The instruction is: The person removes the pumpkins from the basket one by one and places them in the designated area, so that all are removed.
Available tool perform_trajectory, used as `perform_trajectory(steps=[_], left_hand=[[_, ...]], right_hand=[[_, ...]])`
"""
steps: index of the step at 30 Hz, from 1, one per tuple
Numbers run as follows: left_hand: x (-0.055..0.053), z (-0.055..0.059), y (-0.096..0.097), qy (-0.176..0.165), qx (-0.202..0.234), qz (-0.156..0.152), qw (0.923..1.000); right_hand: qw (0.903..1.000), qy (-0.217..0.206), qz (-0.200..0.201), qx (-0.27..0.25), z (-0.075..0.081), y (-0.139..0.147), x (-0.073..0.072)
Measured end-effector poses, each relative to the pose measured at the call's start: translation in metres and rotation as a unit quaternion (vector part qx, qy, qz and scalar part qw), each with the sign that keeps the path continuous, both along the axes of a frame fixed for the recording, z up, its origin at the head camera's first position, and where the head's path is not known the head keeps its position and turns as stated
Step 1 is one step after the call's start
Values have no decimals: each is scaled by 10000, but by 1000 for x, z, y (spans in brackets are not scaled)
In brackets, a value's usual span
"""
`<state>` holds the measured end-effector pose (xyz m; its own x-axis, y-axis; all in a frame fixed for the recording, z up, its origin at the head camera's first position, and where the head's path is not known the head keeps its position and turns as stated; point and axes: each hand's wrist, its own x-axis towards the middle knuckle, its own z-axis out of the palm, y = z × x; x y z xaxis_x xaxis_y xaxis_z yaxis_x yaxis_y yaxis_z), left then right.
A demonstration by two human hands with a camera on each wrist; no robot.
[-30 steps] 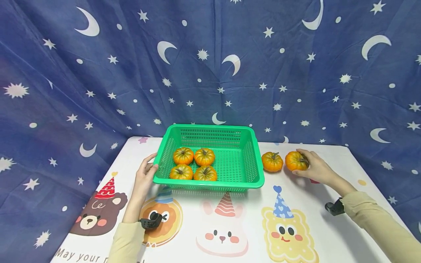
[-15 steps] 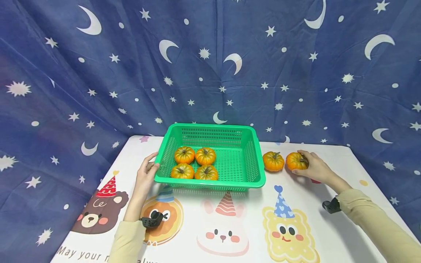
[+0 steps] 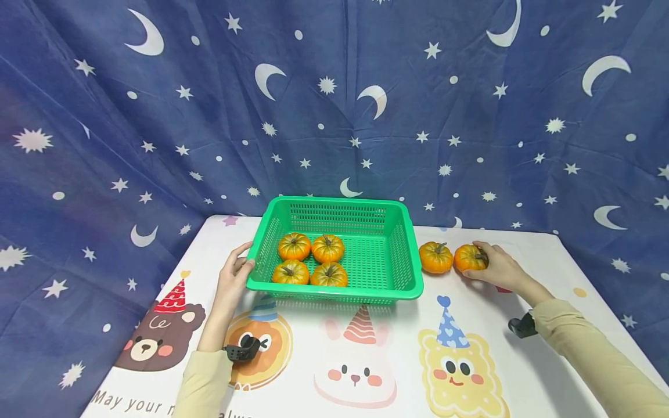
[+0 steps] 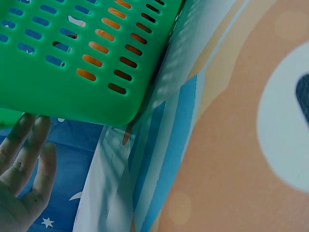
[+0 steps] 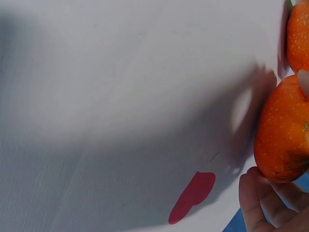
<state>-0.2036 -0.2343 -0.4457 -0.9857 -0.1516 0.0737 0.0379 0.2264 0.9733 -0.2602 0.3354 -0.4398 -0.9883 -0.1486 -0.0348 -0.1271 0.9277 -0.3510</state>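
Note:
My right hand (image 3: 496,267) grips a small orange pumpkin (image 3: 467,257) on the table at the right. Its thumb is at the near side and its fingers at the far side. In the right wrist view the pumpkin (image 5: 282,133) sits between the thumb and the fingers (image 5: 256,198). A second pumpkin (image 3: 435,258) stands just left of it, beside a green plastic basket (image 3: 334,294). Several pumpkins (image 3: 327,248) sit in the basket's left half. My left hand (image 3: 230,281) rests at the basket's left rim, and its fairly straight fingers (image 4: 38,137) touch the rim in the left wrist view.
A white cloth (image 3: 407,360) printed with cartoon figures covers the table. Behind it hangs a dark blue curtain (image 3: 313,168) with moons and stars. Black bands (image 3: 243,350) are worn on both wrists.
The head view has shifted slightly. My right hand stays around the same pumpkin, which sits slightly closer to its neighbour. My left hand stays at the basket's rim.

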Motion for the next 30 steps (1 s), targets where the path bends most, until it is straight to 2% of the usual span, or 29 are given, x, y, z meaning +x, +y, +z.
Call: perform_trajectory(steps=[14,30], left_hand=[[0,-1,0,-7,-29,4,10000],[1,1,2,-54,-47,49,10000]], right_hand=[[9999,-96,-70,-34,-6,2,-2],[9997,-180,7,-144,-3,1,2]])
